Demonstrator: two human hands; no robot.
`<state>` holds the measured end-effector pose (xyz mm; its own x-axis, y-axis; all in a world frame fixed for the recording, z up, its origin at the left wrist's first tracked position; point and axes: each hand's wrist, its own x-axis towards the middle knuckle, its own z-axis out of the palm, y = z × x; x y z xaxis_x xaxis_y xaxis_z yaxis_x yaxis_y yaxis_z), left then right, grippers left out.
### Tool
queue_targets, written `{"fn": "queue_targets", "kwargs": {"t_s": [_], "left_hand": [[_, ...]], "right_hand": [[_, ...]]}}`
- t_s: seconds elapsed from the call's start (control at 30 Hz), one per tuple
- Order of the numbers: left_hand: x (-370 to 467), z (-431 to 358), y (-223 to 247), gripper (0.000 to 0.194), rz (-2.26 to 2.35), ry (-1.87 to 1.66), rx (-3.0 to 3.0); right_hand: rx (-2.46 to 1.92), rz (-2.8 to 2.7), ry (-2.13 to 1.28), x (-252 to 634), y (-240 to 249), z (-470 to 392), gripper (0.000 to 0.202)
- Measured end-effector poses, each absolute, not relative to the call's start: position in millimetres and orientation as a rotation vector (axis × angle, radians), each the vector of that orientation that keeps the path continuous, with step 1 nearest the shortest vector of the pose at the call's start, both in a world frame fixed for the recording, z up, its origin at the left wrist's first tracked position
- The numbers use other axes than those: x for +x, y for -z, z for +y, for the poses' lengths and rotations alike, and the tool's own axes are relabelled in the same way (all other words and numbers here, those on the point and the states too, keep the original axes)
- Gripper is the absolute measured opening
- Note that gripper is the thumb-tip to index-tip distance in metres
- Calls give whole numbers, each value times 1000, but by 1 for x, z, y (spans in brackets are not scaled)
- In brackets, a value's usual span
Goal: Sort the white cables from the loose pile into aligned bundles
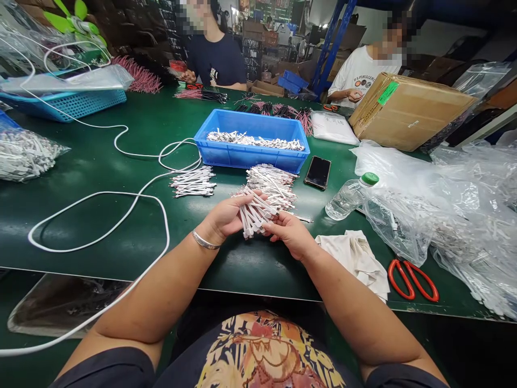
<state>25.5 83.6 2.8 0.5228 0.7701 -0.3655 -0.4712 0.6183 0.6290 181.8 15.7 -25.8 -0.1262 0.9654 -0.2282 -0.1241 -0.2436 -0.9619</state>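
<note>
A bundle of short white cables (253, 215) with small connectors at their ends is held above the green table, close to my body. My left hand (228, 214) is closed around the bundle from the left side. From the right, my right hand (288, 231) pinches the connector ends at the bundle's lower edge. Right behind the hands lies a larger pile of the same white cables (277, 183). A smaller, neatly laid pile of cables (194, 181) is to the left. Beyond them stands a blue bin (252, 153) with many loose white pieces inside.
A long white cord (121, 194) loops across the table's left half. At the right are a phone (318, 172), a water bottle (347, 199), a cloth (355, 258), red-handled scissors (412, 279) and plastic bags (456, 215). A cardboard box (407, 110) and two people are across the table.
</note>
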Motion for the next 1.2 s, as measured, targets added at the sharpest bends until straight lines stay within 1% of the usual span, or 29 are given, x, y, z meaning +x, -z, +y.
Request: {"fn": "queue_targets", "kwargs": {"t_s": [0.23,0.3,0.37,0.47,0.53,0.67,0.8,0.97,1.13,1.2], "left_hand": [[26,83,-5,18,690,-783,506],[26,83,-5,17,692,-812,521],[26,83,-5,17,683,-848,538],[26,83,-5,17,678,-877,541],[27,82,-6,17,688,-877,529],[29,81,-7,16,689,-869,507],[28,82,-3,17,675,-850,530],[26,84,0,17,654,-831,542],[27,82,-3,16,663,-833,523],[27,81,-4,16,662,-828,511]], "right_hand": [[-1242,-917,-1444,185,24,18,30],[-1234,-872,-1526,185,20,17,35],[-1202,-865,-1698,184,17,15,40],[-1174,-919,-1874,180,16,13,39],[-1195,-952,-1840,177,17,12,37],[-1217,-995,-1680,174,22,13,39],[-1245,-1012,-1581,176,25,15,32],[-1240,-1064,-1533,176,25,14,33],[-1192,-1117,-1538,174,23,12,39],[-1222,-1115,-1505,173,23,12,34]]}}
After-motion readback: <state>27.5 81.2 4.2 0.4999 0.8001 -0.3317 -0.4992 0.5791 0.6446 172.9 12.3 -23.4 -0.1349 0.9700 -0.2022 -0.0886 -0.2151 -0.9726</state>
